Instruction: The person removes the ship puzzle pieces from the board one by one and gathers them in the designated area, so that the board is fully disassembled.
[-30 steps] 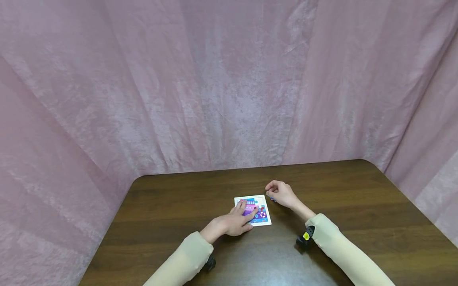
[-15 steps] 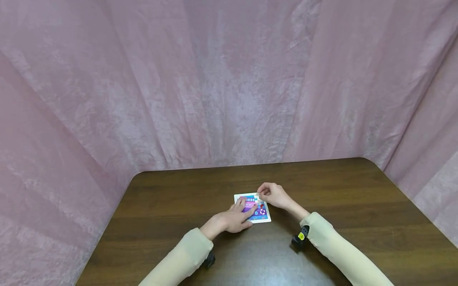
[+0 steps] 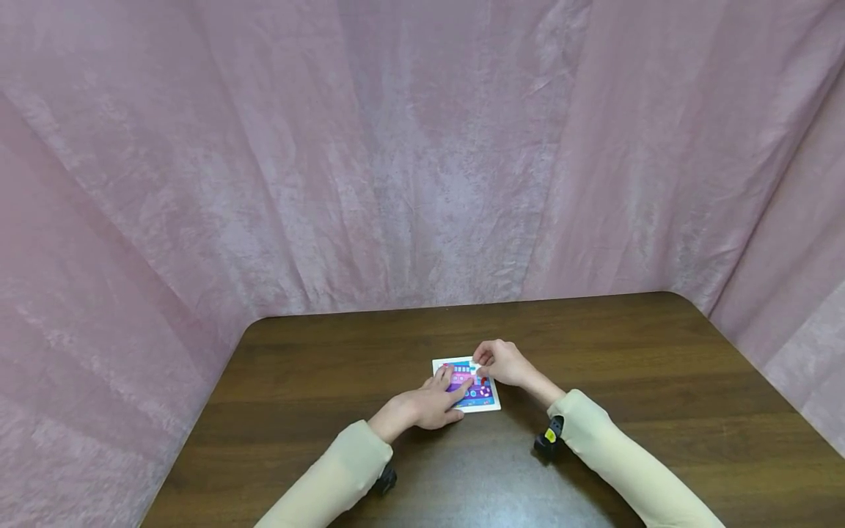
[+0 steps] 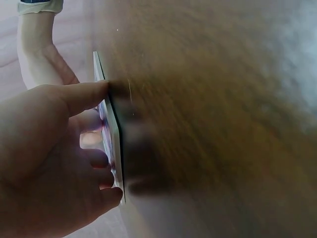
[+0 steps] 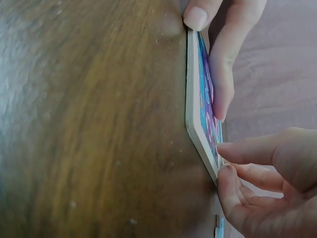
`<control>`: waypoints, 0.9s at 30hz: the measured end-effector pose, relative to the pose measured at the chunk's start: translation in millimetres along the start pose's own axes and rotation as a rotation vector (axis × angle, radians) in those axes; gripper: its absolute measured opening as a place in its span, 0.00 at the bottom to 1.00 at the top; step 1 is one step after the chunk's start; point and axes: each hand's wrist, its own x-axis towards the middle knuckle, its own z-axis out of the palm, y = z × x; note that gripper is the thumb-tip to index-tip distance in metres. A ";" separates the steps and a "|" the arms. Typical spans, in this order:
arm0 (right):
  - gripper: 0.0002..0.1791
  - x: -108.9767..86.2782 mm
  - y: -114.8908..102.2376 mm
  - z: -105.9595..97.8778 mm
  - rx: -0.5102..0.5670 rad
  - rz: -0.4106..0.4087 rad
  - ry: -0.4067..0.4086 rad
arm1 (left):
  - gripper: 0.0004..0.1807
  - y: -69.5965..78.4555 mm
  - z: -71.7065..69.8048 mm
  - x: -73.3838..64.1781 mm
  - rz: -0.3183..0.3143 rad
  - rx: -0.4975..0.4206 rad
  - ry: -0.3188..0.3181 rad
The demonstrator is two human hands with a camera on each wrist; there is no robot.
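A square picture puzzle in a white frame lies flat on the table, printed in blue, purple and pink. My left hand rests spread over its left part, fingers on the picture and thumb at the near edge. My right hand is at the top right corner, thumb and fingertips pinching a small puzzle piece close over the board; the fingers mostly hide it. In the right wrist view the right fingertips meet right at the frame's edge.
The brown wooden table spreads around the puzzle on all sides. Another blue piece lies beside the board in the right wrist view. Pink curtains hang behind the table's far edge.
My right hand has moved left from the table beside the puzzle onto its top right corner, bringing the puzzle piece. My left hand has stayed on the board.
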 end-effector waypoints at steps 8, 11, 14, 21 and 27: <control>0.07 -1.2 -1.8 -2.0 -0.018 -0.020 -0.013 | 0.33 -2.5 -2.5 -4.9 0.021 0.039 0.003; 0.06 -1.1 -2.9 -0.9 -0.033 -0.033 -0.017 | 0.33 -2.8 -2.7 -6.2 0.021 0.049 -0.004; 0.05 -1.4 -2.6 0.7 -0.039 -0.037 -0.019 | 0.33 -2.6 -2.0 -7.4 0.013 0.045 -0.013; 0.03 -0.5 -0.8 4.1 -0.042 -0.017 -0.001 | 0.33 -2.0 -1.2 -6.7 0.003 0.038 -0.019; 0.02 0.1 -2.9 6.7 -0.050 -0.009 0.010 | 0.32 -1.9 -2.2 -6.5 0.014 0.041 -0.016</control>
